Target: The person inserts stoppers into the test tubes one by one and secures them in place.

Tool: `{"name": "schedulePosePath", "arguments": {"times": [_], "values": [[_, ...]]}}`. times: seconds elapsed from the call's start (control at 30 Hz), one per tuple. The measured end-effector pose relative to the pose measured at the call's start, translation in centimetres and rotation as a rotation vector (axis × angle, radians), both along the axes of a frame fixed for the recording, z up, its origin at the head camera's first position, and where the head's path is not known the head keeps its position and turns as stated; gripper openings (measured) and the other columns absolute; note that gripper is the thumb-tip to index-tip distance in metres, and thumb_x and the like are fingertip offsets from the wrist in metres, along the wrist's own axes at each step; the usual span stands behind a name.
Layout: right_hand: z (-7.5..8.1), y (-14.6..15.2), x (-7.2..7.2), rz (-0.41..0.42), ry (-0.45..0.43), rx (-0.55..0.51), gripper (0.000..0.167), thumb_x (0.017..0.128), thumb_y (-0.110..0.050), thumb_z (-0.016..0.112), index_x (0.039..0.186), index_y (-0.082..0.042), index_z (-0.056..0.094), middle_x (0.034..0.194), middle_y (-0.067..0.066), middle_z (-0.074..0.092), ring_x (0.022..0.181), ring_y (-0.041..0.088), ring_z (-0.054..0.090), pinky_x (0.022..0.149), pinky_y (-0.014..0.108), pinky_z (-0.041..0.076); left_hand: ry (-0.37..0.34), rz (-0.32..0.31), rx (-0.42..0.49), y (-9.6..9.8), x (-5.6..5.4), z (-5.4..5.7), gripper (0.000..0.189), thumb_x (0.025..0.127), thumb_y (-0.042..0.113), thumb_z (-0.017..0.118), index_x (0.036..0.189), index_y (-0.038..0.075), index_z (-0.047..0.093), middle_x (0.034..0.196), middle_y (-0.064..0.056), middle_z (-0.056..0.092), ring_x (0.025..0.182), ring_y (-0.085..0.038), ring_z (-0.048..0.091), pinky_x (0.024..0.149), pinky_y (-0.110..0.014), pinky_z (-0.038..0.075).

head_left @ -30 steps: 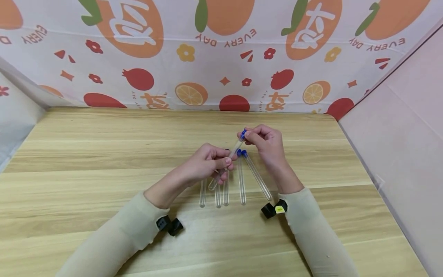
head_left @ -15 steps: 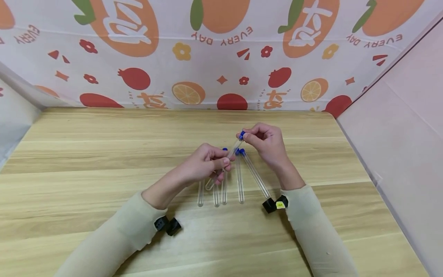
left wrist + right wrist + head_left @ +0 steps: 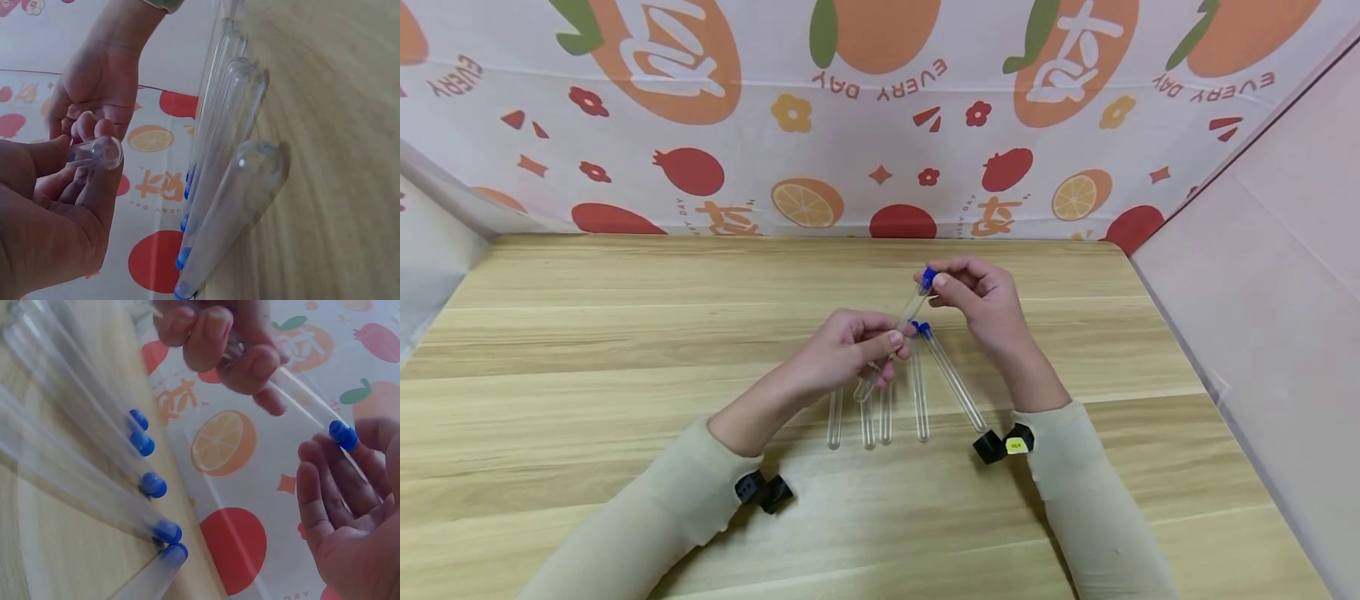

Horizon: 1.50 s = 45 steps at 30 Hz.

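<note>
A clear test tube (image 3: 912, 308) is held up at a slant above the table. My left hand (image 3: 842, 352) pinches it near the middle between thumb and fingers; its rounded end points toward me. At the upper end, my right hand (image 3: 988, 307) holds the blue cap (image 3: 343, 434) between thumb and fingertips. The cap sits on the tube's mouth in the right wrist view. Below, several capped test tubes (image 3: 955, 379) lie on the wooden table, rounded ends toward me and blue caps (image 3: 154, 484) away. My left hand hides part of them in the head view.
The wooden table (image 3: 625, 350) reaches back to a fruit-printed cloth (image 3: 850, 150). A pale wall (image 3: 1262, 275) stands along the right side. A small black camera (image 3: 775, 493) is on the left wrist, and another camera (image 3: 991, 447) hangs near the rightmost tube.
My right hand has moved slightly up and to the right with the capped end. The held tube has risen a little with it. The tubes on the table have stayed put.
</note>
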State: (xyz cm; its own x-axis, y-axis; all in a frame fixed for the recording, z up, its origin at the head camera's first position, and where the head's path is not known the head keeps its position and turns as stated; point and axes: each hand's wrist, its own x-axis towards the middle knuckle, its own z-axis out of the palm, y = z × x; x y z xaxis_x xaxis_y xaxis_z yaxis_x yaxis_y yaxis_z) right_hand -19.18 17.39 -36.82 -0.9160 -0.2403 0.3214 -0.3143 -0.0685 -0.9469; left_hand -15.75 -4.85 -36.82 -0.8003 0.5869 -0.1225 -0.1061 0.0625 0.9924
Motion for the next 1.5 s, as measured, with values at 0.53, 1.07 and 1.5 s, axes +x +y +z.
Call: {"name": "schedulePosePath", "arguments": {"times": [0.53,1.07,1.5], "values": [[0.3,-0.8,0.1,-0.078,0.004,0.059,0.016,0.098,-0.015,0.065,0.092,-0.002,0.072,0.09,0.005,0.076,0.082,0.018,0.071,0.071,0.029,0.06,0.079,0.046,-0.039,-0.4,-0.3,0.3,0.025,0.104,0.007,0.051,0.117,-0.007,0.066,0.085,-0.009,0.067,0.059,-0.013,0.058,0.054,-0.026,0.055],[0.6,-0.1,0.5,-0.094,-0.031,0.098,0.018,0.094,-0.012,0.07,0.1,0.004,0.071,0.095,0.006,0.074,0.084,0.019,0.07,0.075,0.031,0.061,0.016,0.046,-0.032,0.0,0.2,0.0,0.028,0.104,0.009,0.053,0.126,-0.003,0.065,0.09,-0.008,0.068,0.065,-0.015,0.062,0.06,-0.03,0.059],[0.9,-0.1,0.7,0.037,-0.203,-0.005,0.037,0.1,-0.01,0.061,0.136,-0.004,0.058,0.104,0.009,0.071,0.089,0.019,0.072,0.082,0.034,0.061,-0.028,0.065,0.035,0.3,0.3,-0.1,0.04,0.104,0.008,0.05,0.145,0.01,0.046,0.119,-0.024,0.067,0.089,-0.028,0.071,0.08,-0.042,0.062]]}}
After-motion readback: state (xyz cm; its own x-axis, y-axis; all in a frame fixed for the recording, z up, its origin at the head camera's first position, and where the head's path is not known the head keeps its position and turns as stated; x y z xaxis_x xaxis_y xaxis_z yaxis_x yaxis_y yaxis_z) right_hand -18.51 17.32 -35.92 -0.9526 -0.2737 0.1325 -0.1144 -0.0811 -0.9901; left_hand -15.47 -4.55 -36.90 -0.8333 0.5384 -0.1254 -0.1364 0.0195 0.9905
